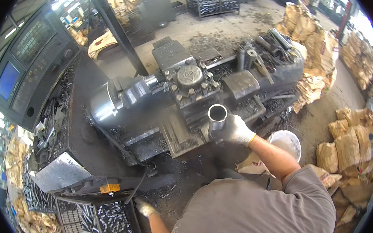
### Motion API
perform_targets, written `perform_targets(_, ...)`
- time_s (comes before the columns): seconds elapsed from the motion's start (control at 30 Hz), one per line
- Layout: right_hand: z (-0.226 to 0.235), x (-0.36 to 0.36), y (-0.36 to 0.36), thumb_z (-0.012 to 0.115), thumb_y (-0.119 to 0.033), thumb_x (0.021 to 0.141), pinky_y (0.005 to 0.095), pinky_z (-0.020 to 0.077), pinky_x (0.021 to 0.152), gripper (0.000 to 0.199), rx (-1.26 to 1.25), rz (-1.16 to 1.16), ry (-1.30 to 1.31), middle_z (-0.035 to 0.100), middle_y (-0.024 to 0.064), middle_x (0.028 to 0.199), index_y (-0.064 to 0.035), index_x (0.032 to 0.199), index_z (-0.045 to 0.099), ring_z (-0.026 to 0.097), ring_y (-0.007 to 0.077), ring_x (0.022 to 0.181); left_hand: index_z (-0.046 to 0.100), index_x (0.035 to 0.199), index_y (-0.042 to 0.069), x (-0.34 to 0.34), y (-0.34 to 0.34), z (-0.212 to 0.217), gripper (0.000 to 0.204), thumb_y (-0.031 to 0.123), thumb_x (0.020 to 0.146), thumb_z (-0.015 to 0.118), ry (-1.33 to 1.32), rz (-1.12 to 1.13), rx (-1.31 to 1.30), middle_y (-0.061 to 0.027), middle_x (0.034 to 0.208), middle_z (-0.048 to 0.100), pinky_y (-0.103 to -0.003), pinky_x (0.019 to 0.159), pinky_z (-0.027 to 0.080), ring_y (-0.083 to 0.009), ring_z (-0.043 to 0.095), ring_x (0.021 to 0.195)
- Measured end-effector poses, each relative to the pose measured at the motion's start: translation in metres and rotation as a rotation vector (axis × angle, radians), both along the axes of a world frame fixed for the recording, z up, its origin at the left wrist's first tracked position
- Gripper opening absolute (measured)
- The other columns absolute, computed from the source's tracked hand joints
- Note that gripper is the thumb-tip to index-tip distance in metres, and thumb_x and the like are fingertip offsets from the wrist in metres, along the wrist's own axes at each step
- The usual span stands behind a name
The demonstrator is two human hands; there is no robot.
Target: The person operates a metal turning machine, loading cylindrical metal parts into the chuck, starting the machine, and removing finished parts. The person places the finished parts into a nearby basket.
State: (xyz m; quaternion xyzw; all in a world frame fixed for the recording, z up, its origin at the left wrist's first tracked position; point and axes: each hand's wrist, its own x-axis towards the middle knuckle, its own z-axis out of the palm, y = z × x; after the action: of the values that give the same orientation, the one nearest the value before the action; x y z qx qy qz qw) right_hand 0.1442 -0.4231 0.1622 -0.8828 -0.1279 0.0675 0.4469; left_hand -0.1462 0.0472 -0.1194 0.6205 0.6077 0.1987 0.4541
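Observation:
My right hand point(235, 131), in a white glove, grips a short shiny steel tube point(217, 116) with its open end up, held over the front of a lathe carriage point(183, 134). The lathe chuck point(106, 106) with a workpiece in it sits to the left of the tool post point(189, 77). My left hand point(144, 207), also gloved, hangs low beside a wire cage point(99, 221) full of metal tubes; whether it holds anything I cannot tell.
A control panel with a blue screen point(26, 64) stands at the left. A white bucket point(287, 143) sits on the floor by my right arm. Stacked paper sacks point(353, 146) line the right side. Another wire cage point(214, 1) stands far back. Metal chips cover the machine bed.

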Motion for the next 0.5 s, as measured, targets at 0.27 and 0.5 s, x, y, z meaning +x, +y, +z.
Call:
perform_targets(0.27,0.026,0.1,-0.049,0.085,-0.042,0.084,0.0528,0.0604,0.072,0.049,-0.535,0.738,-0.094,0.076,0.0211,0.085,-0.0098,0.119,0.075,0.076,0.0419,0.082,0.058,0.147,-0.006,-0.003,0.046,0.111,0.056,0.039,0.114,0.054,0.232,0.028,0.718,-0.0303,0.142,0.066,-0.048,0.108,0.053,-0.0466,0.066,0.127)
perform_targets(0.5,0.161,0.202,0.028,0.079,-0.02,0.087,0.0415,0.0601,0.066,0.013,0.043,0.769,-0.435,0.076,0.0144,0.081,-0.0082,0.094,0.08,0.076,0.0322,0.074,0.063,0.14,-0.006,-0.016,0.086,0.105,0.052,0.038,0.115,0.055,0.255,-0.041,0.592,-0.0264,0.13,0.071,-0.045,0.101,0.054,-0.0395,0.068,0.115)
